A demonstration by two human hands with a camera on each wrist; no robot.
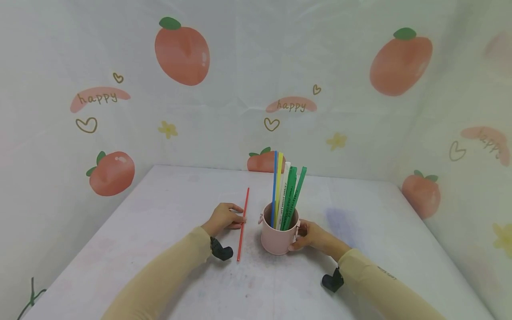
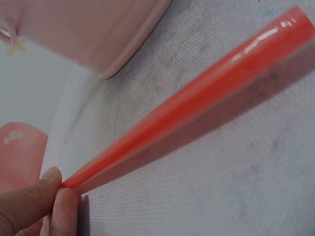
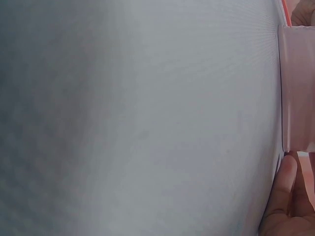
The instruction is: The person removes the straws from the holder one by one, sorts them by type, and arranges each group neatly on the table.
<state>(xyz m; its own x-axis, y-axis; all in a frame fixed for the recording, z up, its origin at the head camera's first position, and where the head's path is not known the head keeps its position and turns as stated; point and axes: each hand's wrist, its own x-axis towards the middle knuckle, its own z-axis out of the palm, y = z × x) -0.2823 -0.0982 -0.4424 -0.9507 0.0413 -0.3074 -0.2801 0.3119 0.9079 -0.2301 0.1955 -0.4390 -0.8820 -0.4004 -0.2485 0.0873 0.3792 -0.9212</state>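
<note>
Between the thumb and fingers of my left hand [image 1: 225, 219] is a red straw [image 1: 243, 224], pinched near its middle and lying close along the tabletop. In the left wrist view the glossy straw [image 2: 197, 103] runs from the fingertips [image 2: 64, 209] toward the upper right. Just right of it stands a small pink bucket [image 1: 276, 241], upright, with little side handles. My right hand [image 1: 316, 238] holds the bucket's right side, thumb low on the wall and fingers by the handle. Inside the bucket lean a blue straw [image 1: 274, 186], a yellow straw [image 1: 279, 178], and printed white and green sticks [image 1: 291, 195].
A white cloth covers the table [image 1: 192, 284], with a bluish stain [image 1: 342, 226] to the right of the bucket. White curtains [image 1: 240, 53] printed with red fruit enclose the back and sides. A dark green wire-like piece [image 1: 32, 295] shows at the far left edge.
</note>
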